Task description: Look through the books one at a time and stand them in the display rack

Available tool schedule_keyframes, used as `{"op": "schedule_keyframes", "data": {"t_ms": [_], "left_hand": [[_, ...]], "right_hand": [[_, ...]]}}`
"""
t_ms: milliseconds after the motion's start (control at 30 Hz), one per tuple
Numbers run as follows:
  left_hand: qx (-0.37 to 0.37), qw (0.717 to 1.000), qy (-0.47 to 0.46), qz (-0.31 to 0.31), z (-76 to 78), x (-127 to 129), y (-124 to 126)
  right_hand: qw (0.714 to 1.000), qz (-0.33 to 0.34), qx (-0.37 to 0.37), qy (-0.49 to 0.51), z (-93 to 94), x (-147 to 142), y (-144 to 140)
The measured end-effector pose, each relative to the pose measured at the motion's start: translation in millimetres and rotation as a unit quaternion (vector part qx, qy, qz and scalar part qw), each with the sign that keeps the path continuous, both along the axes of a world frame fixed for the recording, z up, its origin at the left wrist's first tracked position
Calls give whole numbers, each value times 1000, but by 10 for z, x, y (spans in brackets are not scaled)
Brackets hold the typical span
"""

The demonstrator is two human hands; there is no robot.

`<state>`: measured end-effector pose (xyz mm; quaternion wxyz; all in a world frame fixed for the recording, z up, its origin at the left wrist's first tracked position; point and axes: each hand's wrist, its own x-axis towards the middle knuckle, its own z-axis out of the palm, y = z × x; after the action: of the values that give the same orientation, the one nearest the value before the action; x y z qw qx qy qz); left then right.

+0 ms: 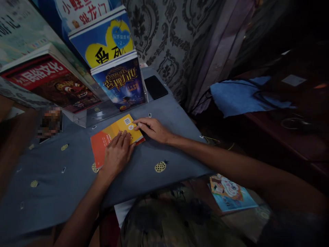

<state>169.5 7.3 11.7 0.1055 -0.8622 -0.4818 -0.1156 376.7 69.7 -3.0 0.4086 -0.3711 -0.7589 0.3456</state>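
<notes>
A small book [101, 142] with an orange and yellow cover lies on the blue-grey tablecloth [144, 161]. Its barcode is near the upper edge. My left hand [117, 151] rests flat across the lower right of the cover, fingers stretched out. At the book's right edge my right hand [155, 130] is closed, thumb and index finger together on the upper right corner. A bit of red and the page edges show below that corner.
A clear stand [79, 118] holds several upright picture books, including a dark blue one [122, 84] and a red one [59, 80]. A black phone [156, 87] lies beside the stand. Blue booklets [232, 195] lie lower right, beyond the table edge. Patterned curtain [167, 37] hangs behind.
</notes>
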Motion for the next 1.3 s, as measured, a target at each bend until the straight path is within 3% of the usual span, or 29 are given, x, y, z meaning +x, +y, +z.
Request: {"op": "schedule_keyframes", "data": {"t_ms": [300, 533, 700, 800, 867, 1000, 1100, 1300], "left_hand": [[-15, 1000, -23, 9, 10, 13, 9], [-7, 1000, -8, 7, 10, 27, 3], [31, 999, -9, -17, 1, 18, -16], [4, 999, -39, -27, 57, -89, 48], [-28, 998, -53, -1, 101, -227, 130], [-60, 989, -24, 131, 167, -541, 272], [-98, 978, 1, 186, 255, -645, 269], [-155, 942, 100, 280, 522, -547, 126]], "right_hand": [[999, -1, -10, 50, 7, 15, -21], [991, 24, -67, 113, 36, 38, -103], [984, 130, -118, 45, 111, 77, -158], [981, 151, -119, -7, 158, 95, -184], [983, 140, -121, -20, 175, 99, -197], [981, 135, -134, -28, 182, 92, -204], [984, 122, -130, -24, 154, 88, -163], [995, 70, 9, -68, -42, 63, 171]]}}
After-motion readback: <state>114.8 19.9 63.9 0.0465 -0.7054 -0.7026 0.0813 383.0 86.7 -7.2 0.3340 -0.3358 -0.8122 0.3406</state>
